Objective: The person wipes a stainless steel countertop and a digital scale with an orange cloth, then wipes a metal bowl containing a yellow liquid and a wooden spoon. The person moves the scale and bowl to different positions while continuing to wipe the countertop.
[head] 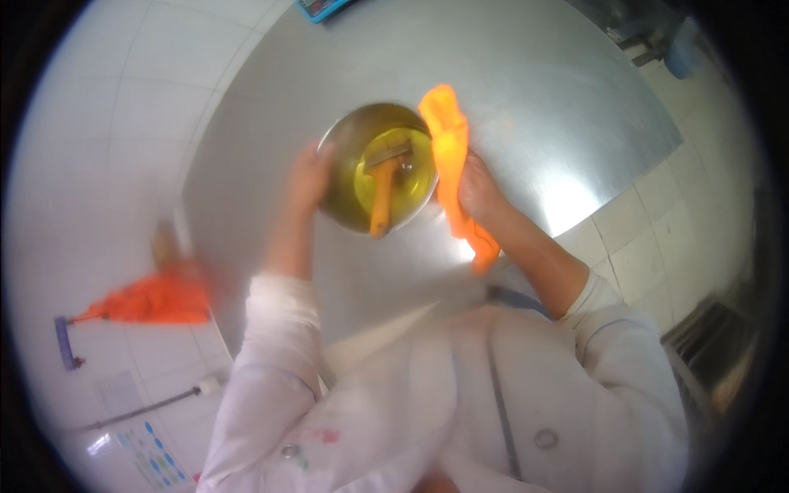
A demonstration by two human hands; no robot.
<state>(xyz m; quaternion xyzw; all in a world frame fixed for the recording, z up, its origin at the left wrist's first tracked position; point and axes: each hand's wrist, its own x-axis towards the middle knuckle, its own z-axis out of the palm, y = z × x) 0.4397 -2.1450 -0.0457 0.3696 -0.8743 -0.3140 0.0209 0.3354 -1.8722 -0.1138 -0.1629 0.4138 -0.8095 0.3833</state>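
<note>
A round metal bowl (345, 185) with yellow liquid (407, 197) is held between my two hands over a metal tabletop. Inside it leans a flat brush (383, 191), its orange handle resting across the near rim. My left hand (310, 175), blurred, grips the bowl's left side. On the right side, my right hand (481, 188) has an orange cloth (451, 160) between it and the bowl, and the cloth's end hangs down toward me. The fingers of that hand are mostly hidden behind the cloth. Whether the bowl touches the table I cannot tell.
The stainless steel table (542, 80) stands against a white tiled wall (166, 68). A blue-edged device (320, 7) sits at its far edge. On the left, another orange cloth (154, 299) hangs by a purple handle (64, 343). Tiled floor (641, 246) shows at right.
</note>
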